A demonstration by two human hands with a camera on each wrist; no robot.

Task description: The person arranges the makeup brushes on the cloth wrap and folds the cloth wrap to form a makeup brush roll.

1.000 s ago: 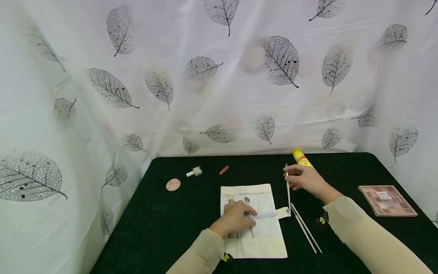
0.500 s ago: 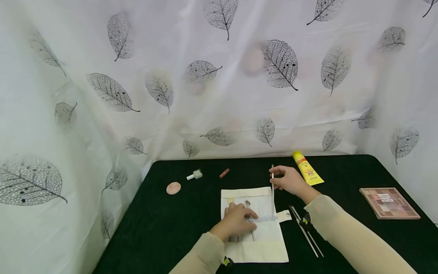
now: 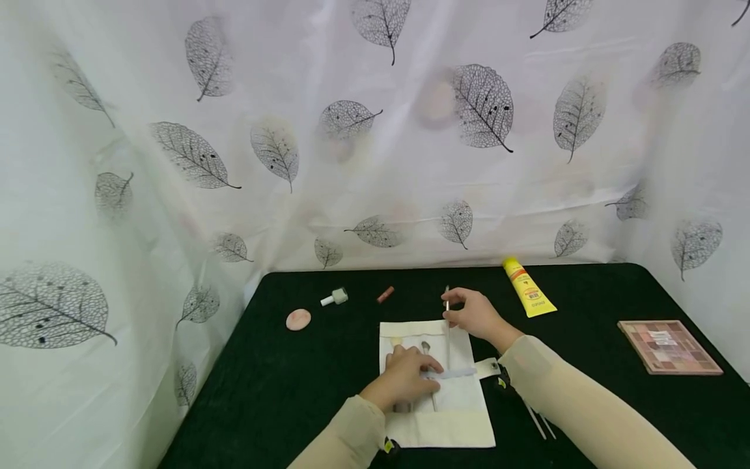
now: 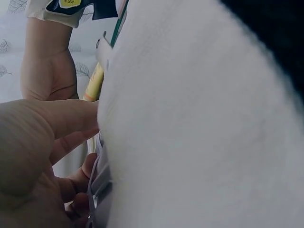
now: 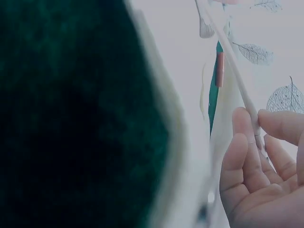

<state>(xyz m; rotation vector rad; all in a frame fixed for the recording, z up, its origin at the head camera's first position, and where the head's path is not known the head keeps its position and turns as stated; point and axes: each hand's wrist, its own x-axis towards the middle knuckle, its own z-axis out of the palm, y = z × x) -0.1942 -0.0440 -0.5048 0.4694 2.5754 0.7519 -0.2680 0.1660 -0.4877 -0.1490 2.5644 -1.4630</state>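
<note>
A cream makeup brush roll (image 3: 433,426) lies unfolded on the dark table. My left hand (image 3: 404,376) is over its middle, with thumb and fingers at the pale elastic band (image 3: 459,373), which stands slightly away from the cloth in the left wrist view. Another makeup brush (image 3: 425,347) lies in the roll, partly covered by that hand. My right hand (image 3: 477,317) pinches a thin makeup brush (image 5: 232,61) near its head, between thumb and fingertips. Its pale handle points down toward the band; whether the tip is under it I cannot tell.
Two thin pale sticks (image 3: 536,420) lie right of the roll, partly under the right sleeve. Farther out are a yellow tube (image 3: 529,290), an eyeshadow palette (image 3: 670,347), a small reddish-brown tube (image 3: 385,294), a white-capped bottle (image 3: 335,297) and a pink round puff (image 3: 298,319).
My right hand has moved left with the brush, from beside the roll's strap to above the roll. The left hand has stayed nearly still.
</note>
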